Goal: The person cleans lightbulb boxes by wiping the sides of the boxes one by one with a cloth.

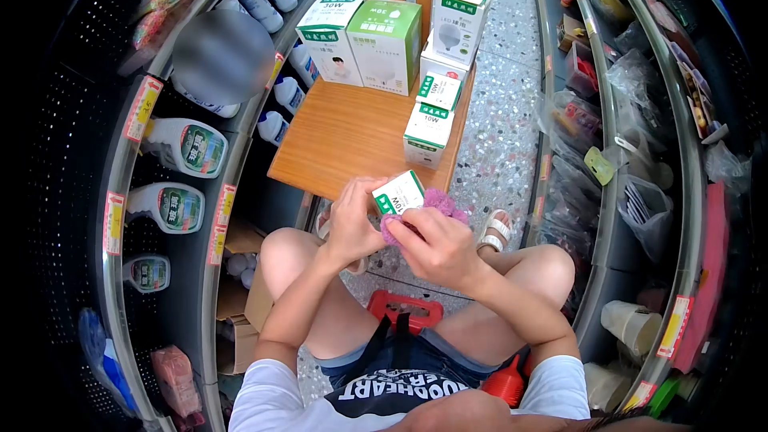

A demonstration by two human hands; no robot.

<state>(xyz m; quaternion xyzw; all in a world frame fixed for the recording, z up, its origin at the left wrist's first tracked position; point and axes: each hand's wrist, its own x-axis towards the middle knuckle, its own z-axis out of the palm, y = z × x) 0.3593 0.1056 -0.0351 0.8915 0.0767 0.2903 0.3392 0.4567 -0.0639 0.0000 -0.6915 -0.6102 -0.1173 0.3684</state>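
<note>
A small white and green light bulb box (402,192) marked 10W is gripped at its left side by my left hand (352,220). My right hand (436,244) presses a fuzzy purple cloth (444,206) against the box's near right side; most of the cloth lies under and behind the fingers. Both hands are above my lap, just in front of the wooden chair seat (320,140). On the seat's right edge stand two more small 10W bulb boxes (428,130), one behind the other.
Larger bulb boxes (384,44) stand at the back of the seat, with a tall one (460,24) at the right. Shelves with spray bottles (188,148) line the left; bagged goods (576,112) fill the right shelves. A red plastic stool (412,308) shows between my legs.
</note>
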